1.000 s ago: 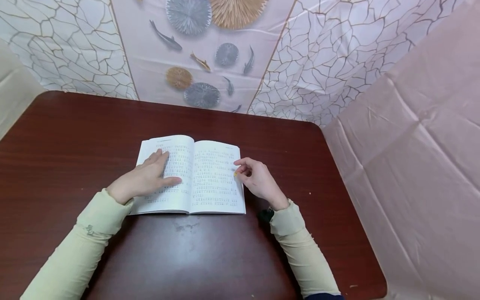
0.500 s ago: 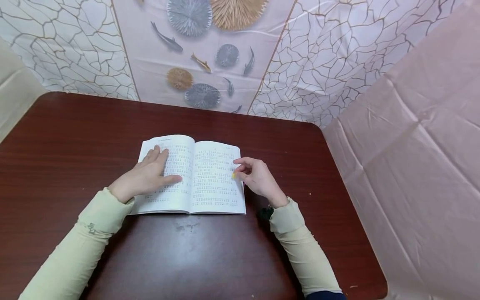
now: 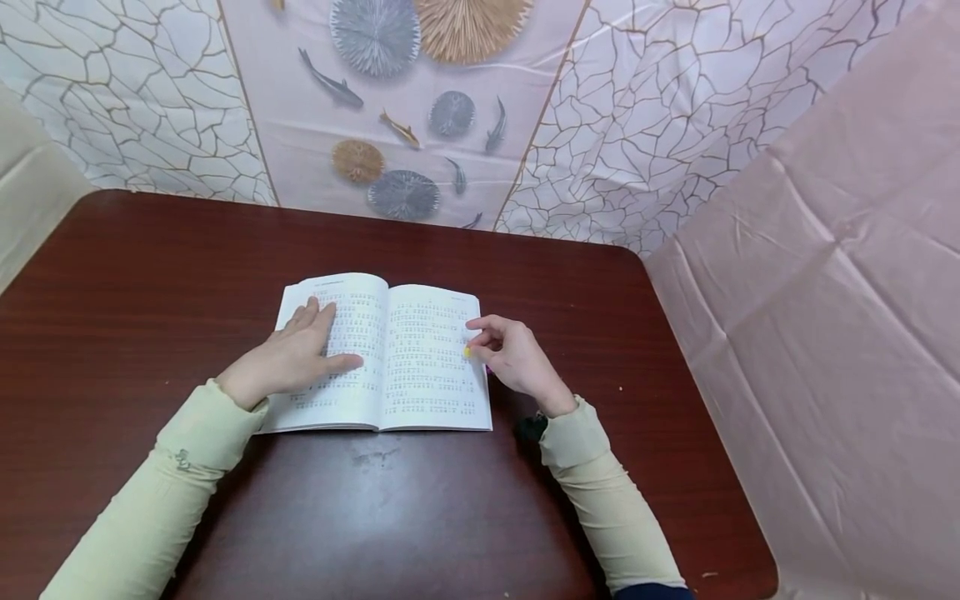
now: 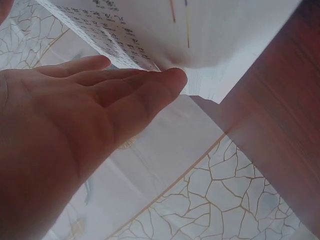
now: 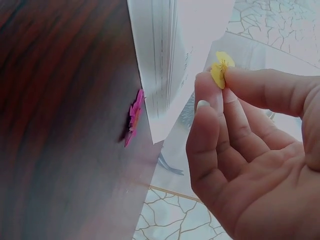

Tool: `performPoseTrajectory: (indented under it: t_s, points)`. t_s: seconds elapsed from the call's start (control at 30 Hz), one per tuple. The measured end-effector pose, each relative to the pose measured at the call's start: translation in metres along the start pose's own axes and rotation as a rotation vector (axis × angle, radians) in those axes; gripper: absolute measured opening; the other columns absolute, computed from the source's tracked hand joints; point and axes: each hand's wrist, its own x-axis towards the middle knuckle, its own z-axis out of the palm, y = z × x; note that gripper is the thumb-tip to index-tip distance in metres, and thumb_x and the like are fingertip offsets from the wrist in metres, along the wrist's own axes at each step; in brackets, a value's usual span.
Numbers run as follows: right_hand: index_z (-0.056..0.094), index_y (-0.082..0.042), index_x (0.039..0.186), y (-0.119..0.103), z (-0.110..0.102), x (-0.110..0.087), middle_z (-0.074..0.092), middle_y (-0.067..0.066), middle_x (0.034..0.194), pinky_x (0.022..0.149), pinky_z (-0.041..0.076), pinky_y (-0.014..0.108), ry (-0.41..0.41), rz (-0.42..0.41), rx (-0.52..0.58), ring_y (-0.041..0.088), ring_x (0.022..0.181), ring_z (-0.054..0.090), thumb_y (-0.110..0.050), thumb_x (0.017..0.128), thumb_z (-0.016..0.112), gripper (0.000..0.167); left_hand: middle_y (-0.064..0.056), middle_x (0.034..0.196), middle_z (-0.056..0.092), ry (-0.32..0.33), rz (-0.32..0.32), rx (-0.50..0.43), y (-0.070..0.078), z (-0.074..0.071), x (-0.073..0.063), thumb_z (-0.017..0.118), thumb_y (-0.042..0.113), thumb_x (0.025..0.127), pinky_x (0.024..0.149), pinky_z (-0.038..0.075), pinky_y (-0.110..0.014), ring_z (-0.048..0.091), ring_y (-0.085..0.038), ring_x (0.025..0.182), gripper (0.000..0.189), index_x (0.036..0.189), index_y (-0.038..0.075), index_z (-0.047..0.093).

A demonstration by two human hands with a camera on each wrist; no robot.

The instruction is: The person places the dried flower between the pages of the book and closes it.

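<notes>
An open book (image 3: 431,392) with printed pages lies on the dark wooden table. My left hand (image 3: 292,354) rests on its left page, fingers straight and thumb spread toward the spine. By the right page's outer edge, my right hand (image 3: 521,358) pinches a small yellow flower (image 5: 220,70) between thumb and fingers. In the head view that flower is only a yellow speck over the page margin. A magenta flower (image 5: 134,119) lies on the table against the book's right edge, mostly hidden below my right hand in the head view.
The brown table (image 3: 360,517) reaches around the book on all sides. A patterned cloth (image 3: 300,158) hangs behind its far edge, and a plain pinkish cloth (image 3: 810,275) stands along the right side. A dark band (image 3: 531,427) sits at my right wrist.
The yellow flower shows more clearly at my right fingertips than a second ago, and a sliver of magenta now shows below that hand. Both hands stay almost in place.
</notes>
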Motion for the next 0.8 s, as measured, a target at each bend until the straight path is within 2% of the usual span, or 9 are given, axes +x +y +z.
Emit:
performPoseTrajectory:
  t_s: [0.33,0.6,0.8]
  points:
    - [0.065,-0.01,0.116,-0.0004,0.0012,0.0026,0.066,0.0,0.091,0.062,0.051,0.028,-0.007,0.001,0.004,0.019,0.079,0.06,-0.001,0.089,0.067,0.029,-0.039,0.153,0.004,0.006,0.022,0.018,-0.0002,0.0006,0.0015,0.059,0.05,0.093,0.112,0.012,-0.062,0.007,-0.056,0.139,0.098,0.149,-0.014,0.011]
    - [0.065,-0.008,0.11,-0.0019,0.0013,0.0042,0.064,0.0,0.089,0.062,0.05,0.029,-0.008,-0.046,0.003,0.019,0.078,0.059,-0.002,0.089,0.067,0.022,-0.039,0.152,0.005,0.009,0.017,0.018,0.0013,0.0006,0.0008,0.06,0.049,0.093,0.112,0.012,-0.062,0.008,-0.056,0.139,0.098,0.149,-0.014,0.01]
    - [0.065,-0.006,0.107,-0.0032,0.0046,0.0055,0.064,0.002,0.09,0.063,0.049,0.028,-0.023,-0.051,0.018,0.018,0.078,0.058,-0.001,0.09,0.065,0.018,-0.038,0.153,0.005,0.011,0.028,0.017,0.0046,0.0009,-0.0009,0.06,0.046,0.094,0.112,0.011,-0.062,0.008,-0.056,0.139,0.096,0.149,-0.014,0.01]
